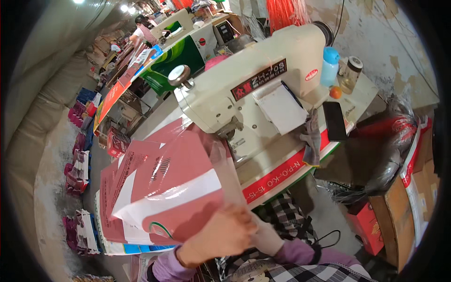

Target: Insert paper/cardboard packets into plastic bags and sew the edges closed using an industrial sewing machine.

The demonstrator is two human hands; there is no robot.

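Observation:
My left hand (218, 237) is over the near right corner of a stack of reddish-brown and white printed plastic sacks (188, 155). Its fingers look curled, though blurred, and whatever they may grip is hidden. My right hand (267, 237) meets it from the right, its fingers mostly behind the left hand. Clear plastic film shows along the right edge of the top sack, just beyond my hands. The far right side of the stack lies by the needle area of a large cream sewing machine (253, 80).
On the machine table are a dark phone (334, 121), a blue bottle (330, 66), a clear lidded jar (351, 75), an orange fruit (335, 92) and a grey cloth (312, 138). Cardboard boxes (399, 225) stand at right. Bundled sacks (77, 174) lie along the left wall. Another person (143, 30) is far back.

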